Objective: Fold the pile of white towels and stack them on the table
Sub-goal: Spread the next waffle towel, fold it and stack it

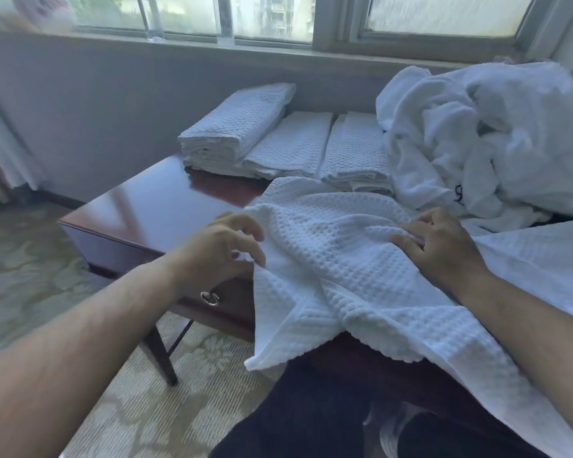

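A white waffle-weave towel (338, 259) lies rumpled over the front edge of the dark wooden table (153, 206) and hangs down toward my legs. My left hand (225, 249) pinches the towel's left edge between thumb and fingers. My right hand (444, 242) presses on the towel's right part, fingers curled into the cloth. Three stacks of folded white towels (288, 143) stand side by side at the back of the table. A heap of unfolded white towels (483, 137) rises at the back right.
A grey wall and a window sill (212, 44) run behind the table. A drawer with a metal pull (210, 298) faces me under the tabletop. Patterned carpet (30, 259) covers the floor to the left. More white cloth (543, 259) lies at the right.
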`<state>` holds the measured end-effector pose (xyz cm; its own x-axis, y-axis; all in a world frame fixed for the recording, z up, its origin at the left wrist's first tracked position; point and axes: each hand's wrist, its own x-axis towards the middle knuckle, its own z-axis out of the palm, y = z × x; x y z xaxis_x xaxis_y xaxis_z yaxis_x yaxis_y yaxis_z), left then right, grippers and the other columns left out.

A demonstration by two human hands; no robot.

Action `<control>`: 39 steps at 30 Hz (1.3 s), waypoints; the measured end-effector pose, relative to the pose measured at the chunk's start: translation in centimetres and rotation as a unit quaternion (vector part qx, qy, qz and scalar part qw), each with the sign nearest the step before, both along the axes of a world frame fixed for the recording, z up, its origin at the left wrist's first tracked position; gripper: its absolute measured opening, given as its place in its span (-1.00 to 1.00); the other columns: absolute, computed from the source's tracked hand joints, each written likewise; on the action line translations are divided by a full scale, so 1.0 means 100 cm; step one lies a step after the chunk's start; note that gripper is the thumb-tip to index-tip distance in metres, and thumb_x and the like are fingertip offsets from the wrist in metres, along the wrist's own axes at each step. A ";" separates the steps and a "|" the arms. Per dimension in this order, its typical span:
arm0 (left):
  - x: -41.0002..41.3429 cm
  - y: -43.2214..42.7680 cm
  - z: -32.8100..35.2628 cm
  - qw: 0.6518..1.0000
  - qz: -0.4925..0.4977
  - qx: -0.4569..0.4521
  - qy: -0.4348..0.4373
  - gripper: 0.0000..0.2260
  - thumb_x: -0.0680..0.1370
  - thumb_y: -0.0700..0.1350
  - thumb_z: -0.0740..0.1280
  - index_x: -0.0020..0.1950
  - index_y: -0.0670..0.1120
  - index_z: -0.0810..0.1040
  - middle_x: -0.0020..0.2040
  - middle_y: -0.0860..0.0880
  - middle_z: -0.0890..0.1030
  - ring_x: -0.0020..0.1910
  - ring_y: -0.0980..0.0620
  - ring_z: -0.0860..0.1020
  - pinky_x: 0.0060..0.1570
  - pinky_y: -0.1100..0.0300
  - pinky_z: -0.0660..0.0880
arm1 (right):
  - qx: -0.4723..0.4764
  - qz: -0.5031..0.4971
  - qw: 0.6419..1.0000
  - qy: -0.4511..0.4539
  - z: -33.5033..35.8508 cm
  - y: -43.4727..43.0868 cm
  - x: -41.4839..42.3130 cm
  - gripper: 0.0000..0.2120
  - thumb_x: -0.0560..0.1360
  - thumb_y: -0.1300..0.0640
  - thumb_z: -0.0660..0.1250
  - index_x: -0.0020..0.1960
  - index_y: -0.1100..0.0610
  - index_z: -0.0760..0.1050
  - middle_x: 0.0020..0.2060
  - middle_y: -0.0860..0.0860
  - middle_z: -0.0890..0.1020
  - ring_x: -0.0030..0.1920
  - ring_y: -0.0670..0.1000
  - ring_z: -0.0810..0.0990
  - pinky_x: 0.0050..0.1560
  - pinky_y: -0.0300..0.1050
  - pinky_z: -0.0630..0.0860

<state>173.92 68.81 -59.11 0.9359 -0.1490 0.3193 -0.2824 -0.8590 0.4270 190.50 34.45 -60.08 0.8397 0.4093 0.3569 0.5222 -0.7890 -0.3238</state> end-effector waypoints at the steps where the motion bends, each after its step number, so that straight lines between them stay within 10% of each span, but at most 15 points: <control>1: -0.002 0.008 0.005 1.000 0.011 0.014 0.011 -0.71 0.41 -0.20 0.58 -0.17 0.22 0.68 0.10 0.26 0.49 0.13 0.23 0.38 0.08 0.43 0.33 | -0.002 0.000 1.000 -0.002 0.000 0.000 0.000 -0.66 0.58 -0.16 0.31 0.10 0.07 0.67 0.04 0.06 0.47 0.10 0.12 0.44 0.13 0.08 0.46; 11: -0.010 0.045 0.029 0.984 0.059 0.114 0.121 -0.75 0.46 -0.04 0.54 -0.23 0.32 0.61 0.15 0.26 0.54 0.20 0.17 0.32 0.28 0.18 0.27 | -0.044 -0.002 0.995 -0.087 -0.001 0.003 -0.002 -0.67 0.58 -0.11 0.32 -0.14 0.13 0.62 -0.20 0.09 0.52 -0.13 0.21 0.53 -0.23 -0.04 0.40; 16: -0.003 0.040 0.039 0.963 0.103 0.066 0.238 -0.46 0.46 -0.38 0.21 -0.17 0.30 0.67 0.22 0.39 0.50 0.31 0.27 0.36 0.23 0.33 0.24 | -0.028 0.019 0.998 -0.061 0.000 0.005 -0.004 -0.57 0.60 -0.11 0.29 -0.38 -0.06 0.24 -0.35 -0.02 0.42 -0.22 0.15 0.46 -0.27 -0.04 0.32; 28: 0.087 -0.155 0.026 1.000 0.014 -0.008 -0.018 -0.76 0.65 -0.15 0.23 0.24 0.06 0.60 0.31 0.03 0.53 0.34 0.02 0.41 0.27 0.21 0.29 | -0.098 -0.027 0.995 0.025 0.033 -0.004 -0.020 -0.48 0.60 -0.23 0.11 -0.42 0.06 0.31 -0.45 -0.04 0.44 -0.37 -0.01 0.43 -0.39 -0.06 0.20; 33: 0.113 -0.204 0.022 0.972 -0.030 0.137 0.187 -0.55 0.65 0.27 0.04 0.23 0.01 0.53 0.37 -0.09 0.48 0.38 -0.14 0.39 0.35 -0.07 0.37 | -0.298 -0.255 0.910 0.134 0.064 -0.071 -0.014 -0.76 0.60 0.00 0.12 -0.03 0.07 0.52 -0.22 -0.04 0.47 -0.20 0.05 0.47 -0.25 -0.08 0.32; 39: 0.128 -0.229 0.010 0.943 0.073 0.146 0.290 -0.21 0.57 0.44 -0.11 0.66 0.00 -0.11 0.66 0.02 -0.18 0.62 -0.24 -0.15 0.45 -0.47 -0.01 | -0.314 -0.302 0.847 0.304 0.050 -0.095 -0.015 -0.13 0.49 -0.52 -0.10 0.55 0.04 0.29 0.52 0.05 0.33 0.50 0.19 0.24 0.40 0.12 0.19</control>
